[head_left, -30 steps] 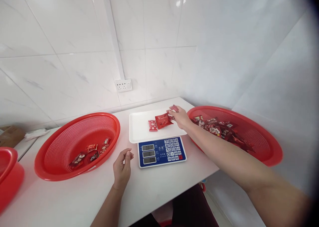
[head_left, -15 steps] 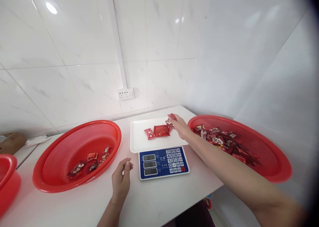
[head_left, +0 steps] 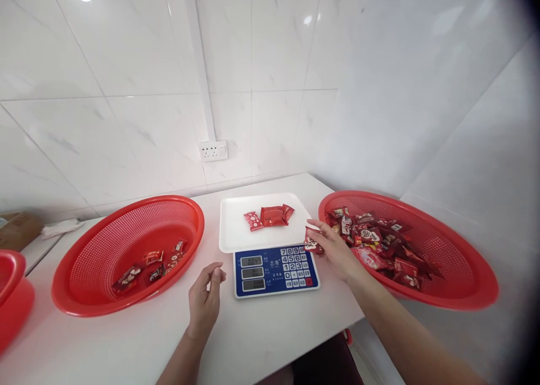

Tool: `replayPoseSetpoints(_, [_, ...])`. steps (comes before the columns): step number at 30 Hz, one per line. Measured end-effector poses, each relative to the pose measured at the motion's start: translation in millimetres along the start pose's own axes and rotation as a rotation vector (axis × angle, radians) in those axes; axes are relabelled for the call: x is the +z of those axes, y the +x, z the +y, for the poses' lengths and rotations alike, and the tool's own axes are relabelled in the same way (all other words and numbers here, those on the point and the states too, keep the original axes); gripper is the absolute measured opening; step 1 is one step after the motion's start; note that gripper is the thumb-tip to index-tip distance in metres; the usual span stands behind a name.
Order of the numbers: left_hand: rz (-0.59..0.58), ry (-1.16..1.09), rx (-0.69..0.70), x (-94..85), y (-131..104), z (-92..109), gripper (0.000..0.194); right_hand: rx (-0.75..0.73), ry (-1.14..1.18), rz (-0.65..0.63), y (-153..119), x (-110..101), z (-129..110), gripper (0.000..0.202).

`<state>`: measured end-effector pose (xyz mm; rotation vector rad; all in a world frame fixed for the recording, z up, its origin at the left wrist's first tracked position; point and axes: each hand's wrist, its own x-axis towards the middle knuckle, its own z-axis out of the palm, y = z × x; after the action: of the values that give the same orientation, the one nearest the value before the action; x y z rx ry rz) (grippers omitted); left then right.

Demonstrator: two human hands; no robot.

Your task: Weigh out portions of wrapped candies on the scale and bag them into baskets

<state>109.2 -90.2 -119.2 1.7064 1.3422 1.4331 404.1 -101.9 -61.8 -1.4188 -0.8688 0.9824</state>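
My right hand [head_left: 333,247] pinches a small red-and-white snack packet [head_left: 312,240] just above the upper right corner of the scale's keypad [head_left: 295,267]. On the white weighing tray [head_left: 234,236] lie several red packets [head_left: 273,216] side by side, the middle one wider. The digital scale's blue panel faces me, with figures lit on its displays [head_left: 253,273]. My left hand [head_left: 205,298] hovers or rests left of the scale, which I cannot tell. Its fingers are loosely curled with the thumb against them, and nothing shows in them.
A large red basket [head_left: 468,295] at the right holds many mixed packets [head_left: 379,238]. Another red basket [head_left: 70,300] at the left contains several packets [head_left: 154,267]. Part of a third basket [head_left: 19,306] shows at the left edge. A wall socket [head_left: 213,151] sits behind the table.
My right hand has drawn back from the tray toward me and slightly right, with a packet between its fingers. The right basket's contents are less covered by my arm. My left hand stays nearly still.
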Motion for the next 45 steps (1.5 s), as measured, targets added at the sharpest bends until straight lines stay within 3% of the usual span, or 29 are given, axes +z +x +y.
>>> replayPoseSetpoints(3, [0.003,0.002,-0.004,-0.2,0,0,0.035,-0.126,-0.295,0.022,17,9,-7,0.032])
replayPoseSetpoints(6, [0.016,-0.002,-0.008,-0.7,1,0,0.035,-0.233,-0.408,0.045,39,22,-20,0.022])
replayPoseSetpoints(10, [0.03,-0.013,0.0,-1.5,3,0,0.034,-0.195,-0.376,-0.011,48,39,-24,0.021])
replayPoseSetpoints(15, [0.026,-0.023,0.002,-2.2,2,0,0.034,-0.146,-0.234,-0.193,28,44,-20,0.022])
replayPoseSetpoints(17, [0.019,-0.018,0.002,-2.3,1,0,0.033,-0.173,-0.245,-0.158,27,41,-23,0.022])
replayPoseSetpoints(20, [0.011,-0.006,0.008,-2.5,-1,1,0.033,-0.223,-0.356,0.01,39,37,-28,0.02])
replayPoseSetpoints(22, [0.011,0.0,0.011,-2.7,0,1,0.033,-0.215,-0.388,0.026,48,37,-29,0.018])
replayPoseSetpoints(28, [0.022,-0.009,-0.002,-2.8,1,1,0.034,-0.141,-0.306,-0.186,47,41,-27,0.015])
replayPoseSetpoints(33, [0.006,-0.019,-0.006,-1.7,0,-1,0.034,-0.034,-0.155,-0.214,40,37,-25,0.019])
replayPoseSetpoints(37, [0.013,-0.019,-0.011,-2.2,0,0,0.035,0.054,-0.086,-0.31,42,41,-18,0.025])
replayPoseSetpoints(42, [0.025,-0.025,-0.006,-2.8,0,3,0.036,-0.014,-0.094,-0.173,50,45,-17,0.025])
replayPoseSetpoints(45, [0.035,-0.035,-0.017,-2.0,0,3,0.035,-0.034,-0.048,-0.153,44,41,-23,0.025])
